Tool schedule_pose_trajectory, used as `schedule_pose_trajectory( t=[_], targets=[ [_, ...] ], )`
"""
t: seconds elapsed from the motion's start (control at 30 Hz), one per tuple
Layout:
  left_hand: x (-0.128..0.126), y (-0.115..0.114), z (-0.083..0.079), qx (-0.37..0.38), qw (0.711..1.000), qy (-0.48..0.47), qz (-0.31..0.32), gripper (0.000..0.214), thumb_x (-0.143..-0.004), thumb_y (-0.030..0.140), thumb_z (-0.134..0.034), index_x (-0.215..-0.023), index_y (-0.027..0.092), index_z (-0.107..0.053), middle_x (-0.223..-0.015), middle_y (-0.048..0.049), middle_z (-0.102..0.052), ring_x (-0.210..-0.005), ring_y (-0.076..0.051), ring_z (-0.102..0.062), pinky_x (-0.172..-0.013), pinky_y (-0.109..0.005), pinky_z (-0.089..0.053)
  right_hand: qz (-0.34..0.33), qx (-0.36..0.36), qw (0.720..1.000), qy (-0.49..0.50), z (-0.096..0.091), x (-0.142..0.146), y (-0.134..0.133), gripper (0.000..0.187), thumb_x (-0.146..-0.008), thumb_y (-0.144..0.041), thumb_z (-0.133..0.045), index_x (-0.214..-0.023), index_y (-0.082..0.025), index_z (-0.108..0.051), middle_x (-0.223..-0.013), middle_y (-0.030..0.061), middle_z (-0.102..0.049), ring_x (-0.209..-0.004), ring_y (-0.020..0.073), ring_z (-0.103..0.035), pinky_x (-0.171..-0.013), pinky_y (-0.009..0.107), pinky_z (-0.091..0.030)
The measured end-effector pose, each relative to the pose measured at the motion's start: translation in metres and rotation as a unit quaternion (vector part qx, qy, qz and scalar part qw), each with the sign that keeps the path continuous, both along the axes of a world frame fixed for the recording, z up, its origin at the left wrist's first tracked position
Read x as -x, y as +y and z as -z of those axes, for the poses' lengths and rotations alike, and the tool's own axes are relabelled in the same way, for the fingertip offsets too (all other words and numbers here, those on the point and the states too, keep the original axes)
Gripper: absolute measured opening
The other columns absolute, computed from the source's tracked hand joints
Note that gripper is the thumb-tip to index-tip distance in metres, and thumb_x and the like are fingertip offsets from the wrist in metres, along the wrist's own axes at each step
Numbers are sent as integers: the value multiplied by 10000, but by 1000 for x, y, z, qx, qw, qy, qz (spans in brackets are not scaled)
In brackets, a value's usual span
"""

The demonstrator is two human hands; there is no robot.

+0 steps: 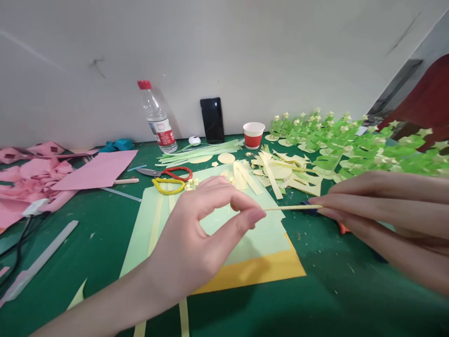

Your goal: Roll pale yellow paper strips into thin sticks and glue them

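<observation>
A thin pale yellow paper strip [289,208], seen nearly edge-on, stretches level between my two hands above the table. My left hand [210,224] pinches its left end between thumb and fingertips. At the other end, my right hand [382,210] grips the strip between thumb and fingers. Under my left hand lie pale green paper sheets [136,234], with an orange-yellow sheet [280,267] showing beneath them. Scissors [168,187] with one red and one yellow handle rest just beyond. Small folded pale yellow pieces are partly hidden behind my left hand.
A water bottle [159,121], a black phone [212,120] and a red-and-white paper cup [253,135] stand by the wall. Yellow paper scraps [280,171] lie before the cup. Rows of green paper pieces with stars [336,140] fill the right; pink paper [100,171] lies left.
</observation>
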State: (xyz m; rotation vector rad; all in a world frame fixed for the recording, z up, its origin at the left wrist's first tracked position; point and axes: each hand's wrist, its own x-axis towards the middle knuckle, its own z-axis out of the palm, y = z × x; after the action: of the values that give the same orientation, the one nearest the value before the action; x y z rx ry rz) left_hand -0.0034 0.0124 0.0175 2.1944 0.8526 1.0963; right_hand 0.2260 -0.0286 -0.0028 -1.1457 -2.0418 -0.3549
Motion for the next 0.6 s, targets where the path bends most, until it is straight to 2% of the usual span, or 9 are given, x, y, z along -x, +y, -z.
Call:
schedule_pose_trajectory(
  t=[0.1,0.27,0.4,0.47,0.6],
  targets=[
    [2,2,-1,-13,1000,-7,-6,180,-809,110,-613,-653,196,-640,-618,55,-652,-610,-112,-576,-685,-265,-461,-70,-27,997,-11,-2,-5,3,308,-985,-335,-406,-920,-262,-698,-941,-22,-687,-807,74,-640,-680,166,-548],
    [0,2,0,-30,999,-18,-13,94,-769,150,-690,-689,193,-670,-643,50,-685,-628,-121,-595,-726,-271,-459,-70,-14,997,-4,-5,-5,4,310,-981,-346,-408,-917,-267,-701,-956,-24,-689,-813,84,-648,-695,168,-562],
    [-2,1,-2,-43,999,2,-9,225,-837,136,-600,-625,203,-634,-602,73,-659,-582,-103,-584,-756,-280,-445,-67,-17,998,9,-4,-5,4,283,-974,-348,-436,-904,-277,-702,-944,-44,-695,-840,62,-647,-720,141,-552],
    [-1,1,-3,-50,999,2,-14,223,-831,136,-616,-622,211,-628,-584,85,-644,-570,-101,-580,-781,-287,-445,-66,-25,997,10,-4,-6,3,286,-975,-364,-430,-894,-297,-696,-917,-61,-703,-865,59,-652,-711,138,-551],
    [2,2,-3,-48,999,2,-23,178,-788,141,-678,-636,220,-631,-600,94,-646,-581,-97,-574,-710,-252,-465,-56,-18,998,10,-7,-7,3,334,-954,-480,-421,-882,-319,-704,-893,-72,-712,-866,70,-664,-701,148,-561]
  ],
)
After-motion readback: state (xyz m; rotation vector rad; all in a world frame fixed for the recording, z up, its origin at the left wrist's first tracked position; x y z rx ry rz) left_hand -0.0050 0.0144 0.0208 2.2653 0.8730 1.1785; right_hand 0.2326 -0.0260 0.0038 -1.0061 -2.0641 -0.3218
